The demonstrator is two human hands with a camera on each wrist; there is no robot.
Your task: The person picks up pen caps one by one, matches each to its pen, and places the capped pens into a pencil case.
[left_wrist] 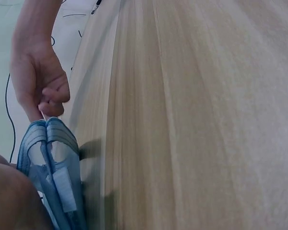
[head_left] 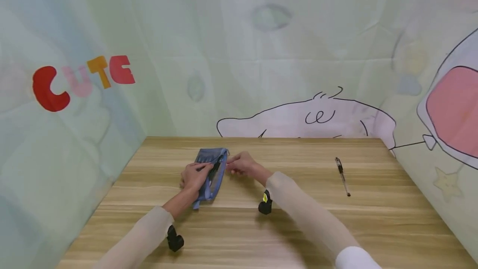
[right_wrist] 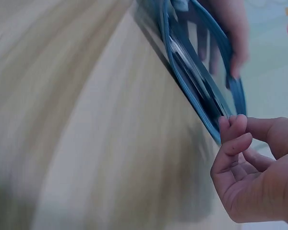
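Note:
A blue zippered pencil pouch (head_left: 220,177) with see-through sides stands tilted on its edge at the table's left middle, its mouth gaping. Dark slim pens (right_wrist: 194,72) lie inside it. My left hand (head_left: 194,177) grips one side of the pouch; in the right wrist view its fingers show through the clear wall. At the far end of the mouth, my right hand (head_left: 242,164) pinches the small zipper pull, with curled fingers right at the pouch's tip (left_wrist: 47,122). The pull itself is mostly hidden by the fingertips.
A black-capped clear pen (head_left: 342,177) lies on the right part of the wooden table (head_left: 298,227). Cloth walls with printed cartoons (head_left: 306,115) border the table at the back and sides. Black wrist cameras (head_left: 174,239) hang under both sleeves.

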